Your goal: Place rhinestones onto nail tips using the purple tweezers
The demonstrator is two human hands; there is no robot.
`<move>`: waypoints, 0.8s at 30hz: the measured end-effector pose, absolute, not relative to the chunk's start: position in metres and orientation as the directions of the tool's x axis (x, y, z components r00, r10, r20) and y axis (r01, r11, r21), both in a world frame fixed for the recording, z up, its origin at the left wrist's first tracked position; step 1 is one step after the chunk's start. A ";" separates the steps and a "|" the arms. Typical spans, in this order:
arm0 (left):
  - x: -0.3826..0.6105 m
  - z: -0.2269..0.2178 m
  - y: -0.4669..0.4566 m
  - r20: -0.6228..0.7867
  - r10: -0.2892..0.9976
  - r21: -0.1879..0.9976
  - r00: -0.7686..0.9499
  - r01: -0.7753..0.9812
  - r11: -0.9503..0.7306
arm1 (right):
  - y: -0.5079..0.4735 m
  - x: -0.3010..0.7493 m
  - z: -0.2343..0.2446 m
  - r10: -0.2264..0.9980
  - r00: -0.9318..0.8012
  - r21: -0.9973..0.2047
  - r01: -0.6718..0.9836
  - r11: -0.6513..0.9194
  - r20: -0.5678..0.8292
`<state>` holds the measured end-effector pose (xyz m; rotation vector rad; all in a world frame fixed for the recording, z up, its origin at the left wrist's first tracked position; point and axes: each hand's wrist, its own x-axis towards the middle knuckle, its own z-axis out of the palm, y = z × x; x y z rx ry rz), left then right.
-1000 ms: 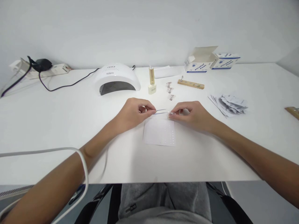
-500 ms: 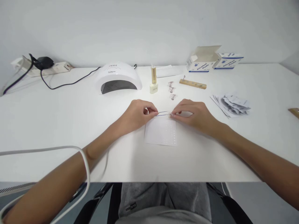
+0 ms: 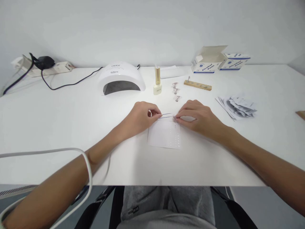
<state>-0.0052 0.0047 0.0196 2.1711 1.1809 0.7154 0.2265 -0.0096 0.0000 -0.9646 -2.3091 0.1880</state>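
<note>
Pinched finger against thumb, our left hand (image 3: 144, 116) has hold of the tweezers (image 3: 166, 117), whose prongs stand slightly apart, while our right hand (image 3: 199, 116) closes its fingertips on a small clear piece (image 3: 174, 119) just beside the tweezer tips. Nearest us, below both hands, lies a white sheet (image 3: 162, 138) with rows of tiny dots toward its right side; many remain, so we judge there is plenty left to draw on. Work on the held piece looks unfinished, with the tweezers right at it, though we cannot make out what is already on it. Beyond our hands, three pinkish pieces (image 3: 175, 92) stand in a line on little metal stands; whether they are finished we cannot tell. Farther off are a wooden bar (image 3: 198, 85) bearing one metal stand, a gold-capped bottle (image 3: 157, 86) with its cap on and a white lamp (image 3: 121, 76)
</note>
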 end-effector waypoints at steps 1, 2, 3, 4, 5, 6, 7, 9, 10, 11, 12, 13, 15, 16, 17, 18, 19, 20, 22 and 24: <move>-0.005 0.020 0.004 0.186 0.865 0.683 0.467 0.571 -0.455 | -0.010 0.226 0.000 0.693 -0.529 -0.373 0.591 0.715 0.491; -0.005 0.020 0.004 0.189 0.865 0.675 0.464 0.579 -0.458 | -0.010 0.226 0.000 0.704 -0.517 -0.397 0.587 0.706 0.486; -0.004 0.020 0.004 0.195 0.864 0.666 0.464 0.585 -0.464 | -0.010 0.225 0.000 0.717 -0.507 -0.422 0.583 0.694 0.479; -0.004 0.020 0.003 0.205 0.861 0.654 0.466 0.589 -0.475 | -0.010 0.225 -0.001 0.730 -0.497 -0.446 0.580 0.682 0.469; -0.004 0.020 0.002 0.220 0.854 0.639 0.471 0.592 -0.491 | -0.010 0.225 0.000 0.743 -0.487 -0.469 0.578 0.668 0.459; -0.003 0.020 0.002 0.241 0.846 0.620 0.476 0.595 -0.511 | -0.010 0.224 0.000 0.758 -0.473 -0.494 0.576 0.651 0.449; -0.003 0.019 0.001 0.264 0.836 0.598 0.481 0.599 -0.533 | -0.011 0.224 0.000 0.776 -0.456 -0.521 0.575 0.631 0.436; -0.001 0.017 -0.001 0.311 0.814 0.543 0.490 0.612 -0.576 | -0.012 0.222 0.002 0.820 -0.411 -0.584 0.575 0.573 0.399; -0.001 0.016 -0.002 0.335 0.803 0.510 0.493 0.621 -0.594 | -0.012 0.222 0.003 0.842 -0.391 -0.616 0.574 0.539 0.371; 0.000 0.015 -0.003 0.359 0.791 0.475 0.495 0.633 -0.612 | -0.013 0.221 0.004 0.862 -0.375 -0.646 0.573 0.505 0.341; 0.000 0.014 -0.004 0.380 0.779 0.439 0.498 0.644 -0.627 | -0.014 0.221 0.005 0.878 -0.364 -0.670 0.571 0.474 0.312; 0.001 0.013 -0.005 0.400 0.767 0.404 0.501 0.655 -0.639 | -0.014 0.221 0.006 0.889 -0.355 -0.689 0.569 0.450 0.288; 0.002 0.011 -0.006 0.436 0.746 0.354 0.504 0.666 -0.656 | -0.014 0.220 0.008 0.903 -0.341 -0.712 0.564 0.418 0.260; 0.002 0.011 -0.006 0.449 0.739 0.342 0.502 0.668 -0.661 | -0.014 0.220 0.009 0.908 -0.333 -0.721 0.561 0.407 0.254; 0.002 0.010 -0.007 0.466 0.734 0.339 0.495 0.666 -0.664 | -0.014 0.220 0.009 0.912 -0.326 -0.728 0.558 0.398 0.249; 0.002 0.010 -0.006 0.486 0.730 0.345 0.480 0.662 -0.665 | -0.014 0.220 0.009 0.916 -0.319 -0.735 0.555 0.390 0.244; 0.001 0.011 -0.006 0.507 0.729 0.361 0.459 0.656 -0.663 | -0.014 0.220 0.010 0.919 -0.313 -0.741 0.552 0.382 0.240; 0.001 0.012 -0.005 0.527 0.732 0.389 0.431 0.644 -0.659 | -0.014 0.220 0.010 0.922 -0.307 -0.747 0.550 0.374 0.235; 0.000 0.016 -0.003 0.539 0.760 0.485 0.364 0.604 -0.633 | -0.014 0.221 0.009 0.927 -0.301 -0.758 0.543 0.361 0.226; -0.002 0.021 0.001 0.504 0.807 0.614 0.309 0.529 -0.586 | -0.013 0.221 0.009 0.929 -0.303 -0.770 0.533 0.351 0.213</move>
